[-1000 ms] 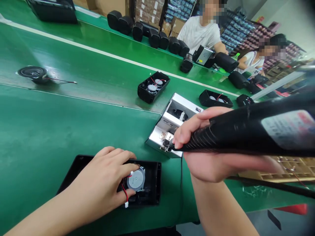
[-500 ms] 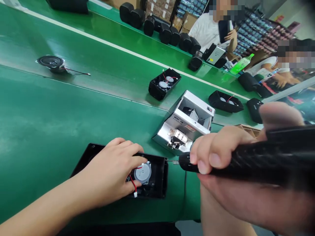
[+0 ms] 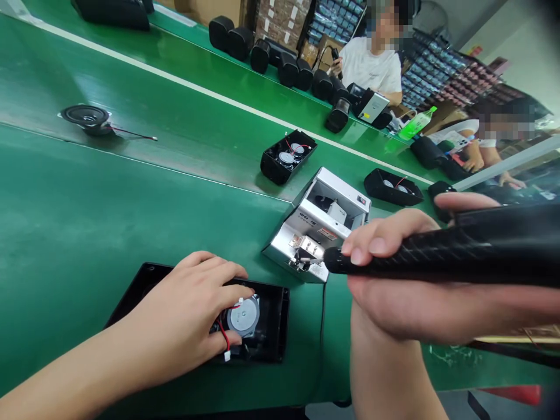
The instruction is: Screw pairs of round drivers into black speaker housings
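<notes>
My left hand [image 3: 207,306] is laid over a black speaker box [image 3: 280,321] on the green bench, its fingers and thumb bent down inside and holding it. Between thumb and fingertips a round silver speaker back [image 3: 244,316] shows, with a red-and-black lead ending in a white plug [image 3: 227,355]. My right hand [image 3: 394,251] is wrapped around a black electric screwdriver [image 3: 424,254]. Its bit points left, at the front outlet of a silver screw feeder [image 3: 312,224]; whether the bit touches a screw cannot be made out.
A loose speaker [image 3: 87,118] with a lead lies at the far left. Beyond the feeder are two open speaker boxes, one [image 3: 289,156] behind it and another [image 3: 392,186] to its right. Several black cases line the far edge, with a green bottle [image 3: 417,122] and two people.
The screwdriver has moved up and away from the right end of the speaker box to the screw feeder's front. My left hand stays on the box. The far person's arm has shifted.
</notes>
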A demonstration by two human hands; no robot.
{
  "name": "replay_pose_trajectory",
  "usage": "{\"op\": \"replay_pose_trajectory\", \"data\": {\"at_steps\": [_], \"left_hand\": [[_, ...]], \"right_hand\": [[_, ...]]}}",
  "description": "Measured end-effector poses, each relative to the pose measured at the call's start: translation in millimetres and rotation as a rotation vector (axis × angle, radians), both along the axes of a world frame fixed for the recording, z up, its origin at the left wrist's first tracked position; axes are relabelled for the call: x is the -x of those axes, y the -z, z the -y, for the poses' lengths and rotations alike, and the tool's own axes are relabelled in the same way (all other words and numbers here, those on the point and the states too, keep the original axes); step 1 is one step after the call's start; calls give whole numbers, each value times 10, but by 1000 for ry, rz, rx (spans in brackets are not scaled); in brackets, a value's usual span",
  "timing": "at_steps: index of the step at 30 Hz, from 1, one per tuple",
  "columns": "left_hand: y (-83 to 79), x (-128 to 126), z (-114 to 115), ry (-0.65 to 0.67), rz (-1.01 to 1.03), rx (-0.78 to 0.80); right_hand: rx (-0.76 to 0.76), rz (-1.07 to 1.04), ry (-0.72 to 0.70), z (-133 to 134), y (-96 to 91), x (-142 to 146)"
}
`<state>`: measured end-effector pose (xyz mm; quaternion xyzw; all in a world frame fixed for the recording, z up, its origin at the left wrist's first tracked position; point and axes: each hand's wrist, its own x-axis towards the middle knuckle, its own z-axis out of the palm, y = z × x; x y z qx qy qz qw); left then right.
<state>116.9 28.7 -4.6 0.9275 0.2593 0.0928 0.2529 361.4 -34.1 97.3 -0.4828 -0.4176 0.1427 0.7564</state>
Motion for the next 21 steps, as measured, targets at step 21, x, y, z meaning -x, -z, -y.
{"op": "replay_pose_trajectory", "data": {"at_steps": [21], "left_hand": [[72,15,-1,3,35,0]], "right_hand": [[10,58,-48,-189,105,105]]}}
